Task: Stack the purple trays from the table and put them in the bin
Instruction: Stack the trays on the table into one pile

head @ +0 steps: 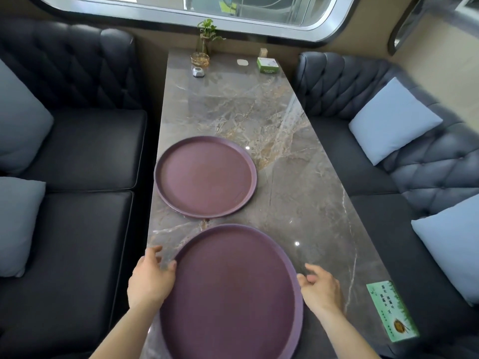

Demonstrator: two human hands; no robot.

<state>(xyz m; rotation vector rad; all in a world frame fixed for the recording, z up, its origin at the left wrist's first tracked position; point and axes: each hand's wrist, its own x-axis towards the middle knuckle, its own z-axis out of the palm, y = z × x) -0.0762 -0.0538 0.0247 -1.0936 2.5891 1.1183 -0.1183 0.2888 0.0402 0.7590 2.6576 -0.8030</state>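
Note:
Two round purple trays lie on the marble table [290, 182]. The near tray [233, 291] is at the front edge, between my hands. My left hand [150, 278] touches its left rim with the thumb, fingers spread. My right hand [320, 288] is at its right rim, fingers curled against the edge. Whether either hand has a firm grip is not clear. The far tray [206, 177] lies flat beyond it, near the table's left edge, untouched. No bin is in view.
Dark tufted sofas [77, 164] with pale blue cushions [391, 120] flank the table. At the far end stand a plant in a glass vase [204, 45], a small grey object [198, 72] and a green box [268, 64]. A green card [391, 309] lies near the front right.

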